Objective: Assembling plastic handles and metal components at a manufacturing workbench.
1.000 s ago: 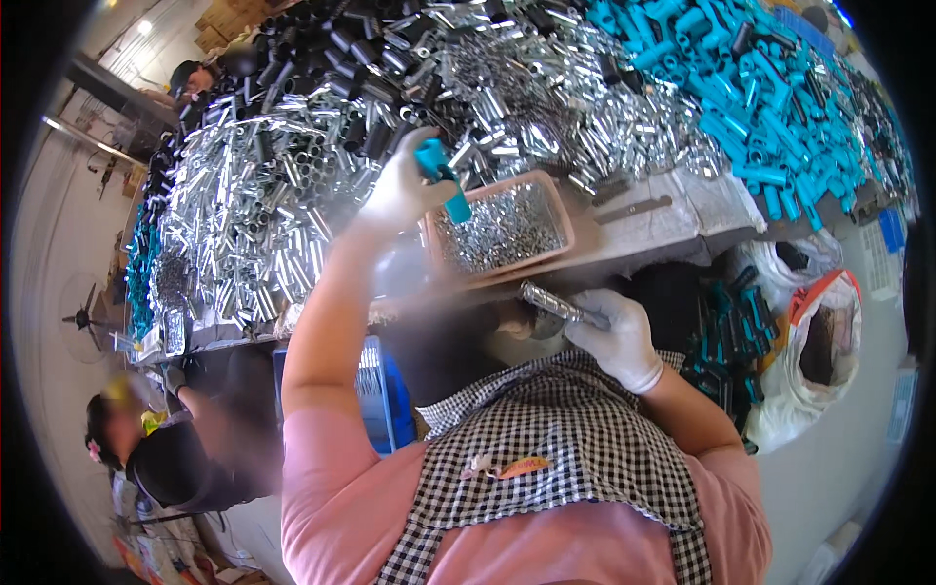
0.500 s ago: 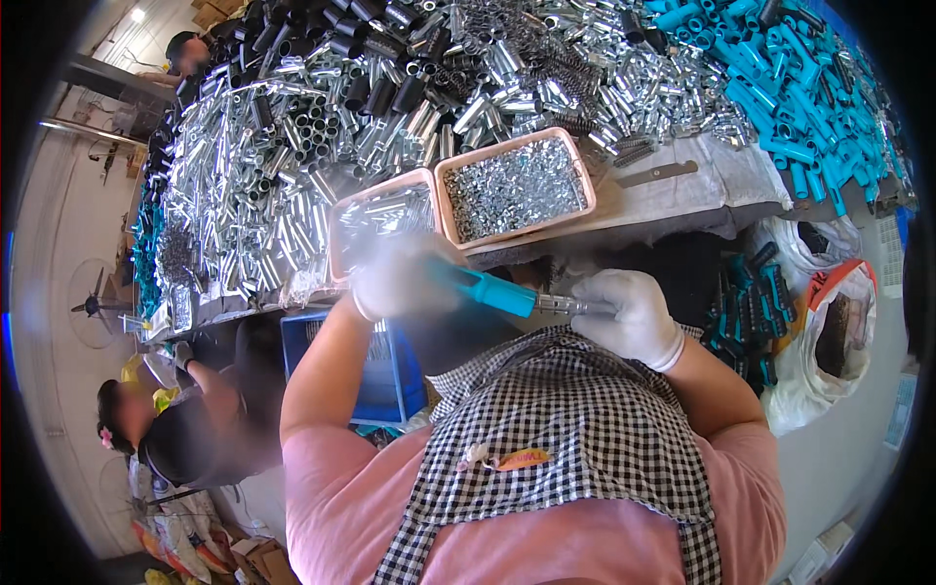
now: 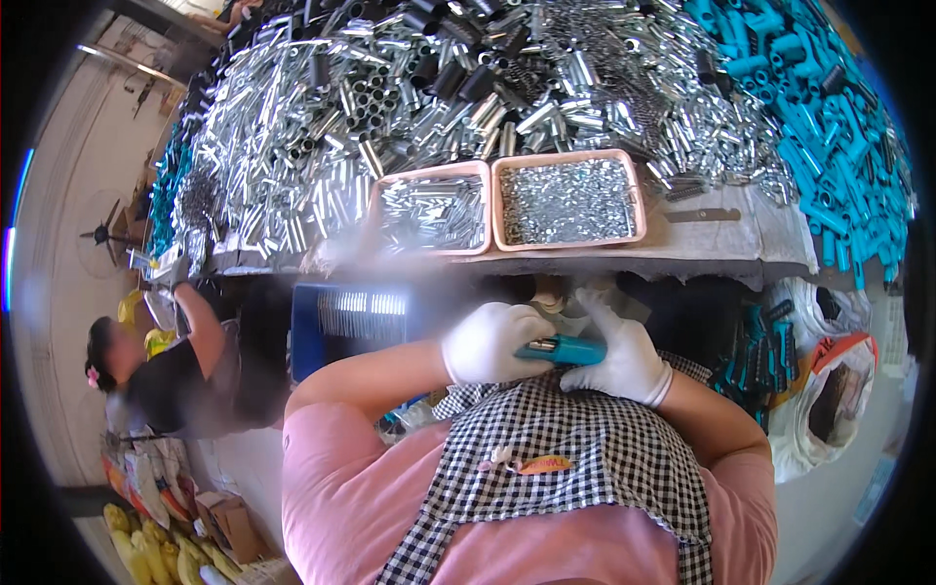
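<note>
Both hands wear white gloves and meet just in front of my checked apron (image 3: 575, 439). Between them lies a teal tubular handle (image 3: 575, 350), roughly level. My left hand (image 3: 495, 344) is closed round its left end, where a small dark and metal part shows by the fingers. My right hand (image 3: 626, 356) grips the other end, the thumb side along the teal body and a finger pointing up. The palms hide much of the handle. Beyond the hands, at the table edge, stand a pink tray of short metal rods (image 3: 434, 210) and a pink tray of tiny metal pieces (image 3: 567, 203).
Heaped metal tubes (image 3: 292, 127) cover the table, with teal handles (image 3: 838, 166) piled at the right. A flat metal strip (image 3: 704, 214) lies near the edge. A blue crate (image 3: 341, 327) stands below left, white sacks (image 3: 829, 390) at right. Another person (image 3: 166, 375) works at far left.
The handle has come closer to my body and turned between my hands. The metal piece that stuck out toward my right hand no longer shows there; my right hand now grips the teal body.
</note>
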{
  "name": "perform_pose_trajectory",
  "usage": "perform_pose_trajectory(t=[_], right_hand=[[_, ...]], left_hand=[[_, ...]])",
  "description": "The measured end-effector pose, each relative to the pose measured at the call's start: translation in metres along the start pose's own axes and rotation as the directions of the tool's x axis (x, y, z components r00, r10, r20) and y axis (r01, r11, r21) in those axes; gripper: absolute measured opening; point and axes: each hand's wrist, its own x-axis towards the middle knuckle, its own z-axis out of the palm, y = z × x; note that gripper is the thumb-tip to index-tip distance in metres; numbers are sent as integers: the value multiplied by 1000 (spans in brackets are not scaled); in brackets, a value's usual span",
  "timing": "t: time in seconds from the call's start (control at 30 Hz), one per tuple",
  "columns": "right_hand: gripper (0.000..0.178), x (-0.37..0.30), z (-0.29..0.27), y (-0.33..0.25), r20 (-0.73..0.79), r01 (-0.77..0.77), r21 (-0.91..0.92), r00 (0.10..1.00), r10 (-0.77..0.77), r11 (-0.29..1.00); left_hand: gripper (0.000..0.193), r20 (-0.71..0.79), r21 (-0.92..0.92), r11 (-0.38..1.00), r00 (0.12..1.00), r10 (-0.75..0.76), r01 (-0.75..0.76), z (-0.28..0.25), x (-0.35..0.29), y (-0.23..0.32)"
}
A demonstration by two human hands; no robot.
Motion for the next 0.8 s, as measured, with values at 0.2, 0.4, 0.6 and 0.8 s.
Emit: perform_pose_trajectory(t=[0.2, 0.4, 0.6, 0.8], right_hand=[[56, 24, 2, 1, 62, 104, 191, 991, -118, 976], [31, 32, -9, -8, -165, 61, 6, 984, -59, 998], [30, 28, -6, -1, -201, 70, -75, 976, -84, 995], [29, 26, -10, 0, -239, 124, -202, 956, -171, 972]], left_hand=[[37, -5, 19, 998, 999, -54, 54, 1, 5, -9], [33, -186, 354, 834, 906, -381, 424, -61, 26, -65], [39, -291, 383, 564, 675, -678, 732, -65, 26, -139], [29, -375, 311, 691, 752, -542, 653, -67, 25, -115]])
